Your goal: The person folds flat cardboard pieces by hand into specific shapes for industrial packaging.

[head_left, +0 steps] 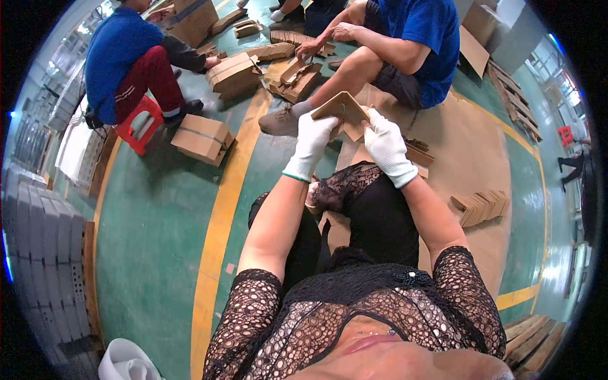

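Observation:
In front of me, above my bent legs, I hold up a small folded cardboard piece (344, 106) with an angled crease. My left hand (315, 140), in a white knit glove, grips its left end. On the other end, my right hand (386, 144), gloved the same way, is closed with the thumb near the edge. Part of the piece hides behind the fingers. Partly behind my right wrist, more cardboard pieces (418, 155) lie on the floor. A row of nested folded cardboard pieces (479, 208) rests on a flat cardboard sheet (472, 155) to my right.
A person in blue (418, 38) sits close ahead, hands at cardboard bundles (296, 82). Another person (126, 63) sits at left on a red stool (140, 125), near a tied cardboard bundle (202, 138). Grey stacked parts (47, 247) stand far left; a wooden pallet (516, 104) lies right.

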The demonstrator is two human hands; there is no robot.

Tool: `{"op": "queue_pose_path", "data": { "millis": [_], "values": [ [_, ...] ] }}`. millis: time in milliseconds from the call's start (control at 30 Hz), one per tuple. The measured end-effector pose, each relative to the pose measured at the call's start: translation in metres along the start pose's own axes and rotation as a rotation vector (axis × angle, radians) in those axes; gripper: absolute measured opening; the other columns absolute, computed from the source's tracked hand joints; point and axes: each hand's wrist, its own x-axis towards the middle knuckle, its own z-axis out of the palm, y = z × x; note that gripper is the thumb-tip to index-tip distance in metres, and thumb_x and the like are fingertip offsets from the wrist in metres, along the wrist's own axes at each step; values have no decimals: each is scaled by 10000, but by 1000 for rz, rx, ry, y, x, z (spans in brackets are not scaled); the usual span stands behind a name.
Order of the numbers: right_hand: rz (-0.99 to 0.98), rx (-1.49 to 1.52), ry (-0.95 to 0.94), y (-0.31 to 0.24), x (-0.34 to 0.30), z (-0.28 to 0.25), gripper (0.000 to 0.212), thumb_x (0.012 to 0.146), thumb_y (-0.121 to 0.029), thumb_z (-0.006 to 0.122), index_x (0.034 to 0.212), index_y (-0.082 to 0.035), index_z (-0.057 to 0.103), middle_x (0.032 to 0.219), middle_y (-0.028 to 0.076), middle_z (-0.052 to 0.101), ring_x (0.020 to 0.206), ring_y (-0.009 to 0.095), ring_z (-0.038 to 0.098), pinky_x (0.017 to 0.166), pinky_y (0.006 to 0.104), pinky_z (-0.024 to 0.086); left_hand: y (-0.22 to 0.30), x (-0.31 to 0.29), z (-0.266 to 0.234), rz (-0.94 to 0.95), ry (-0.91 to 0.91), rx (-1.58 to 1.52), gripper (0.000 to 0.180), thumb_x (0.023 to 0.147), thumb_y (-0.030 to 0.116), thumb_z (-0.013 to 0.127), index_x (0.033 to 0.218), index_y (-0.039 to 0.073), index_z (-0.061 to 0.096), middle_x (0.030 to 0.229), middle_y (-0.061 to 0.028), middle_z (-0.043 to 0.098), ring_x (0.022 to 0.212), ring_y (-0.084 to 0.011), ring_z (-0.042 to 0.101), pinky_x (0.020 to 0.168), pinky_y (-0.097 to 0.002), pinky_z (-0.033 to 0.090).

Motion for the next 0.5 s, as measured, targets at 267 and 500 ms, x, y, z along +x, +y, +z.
{"op": "queue_pose_path", "data": {
  "millis": [267,500],
  "values": [
    [-5,76,22,3,5,5,289,803,-77,557,1092,-76,547,856,212,618,802,371,604,700,404,487,-5,2,-5,-2,17,-146,201,728,18,569,914,-39,619,758,-38,602,619,-100,549,527,-233,444],
    [69,-60,-87,-7,3,-3,303,840,-167,539,1130,-81,520,922,199,611,816,358,604,689,408,484,-15,-1,2,80,110,-203,213,713,12,566,913,-22,628,785,-25,603,686,-106,549,603,-258,461]
  ]
}}
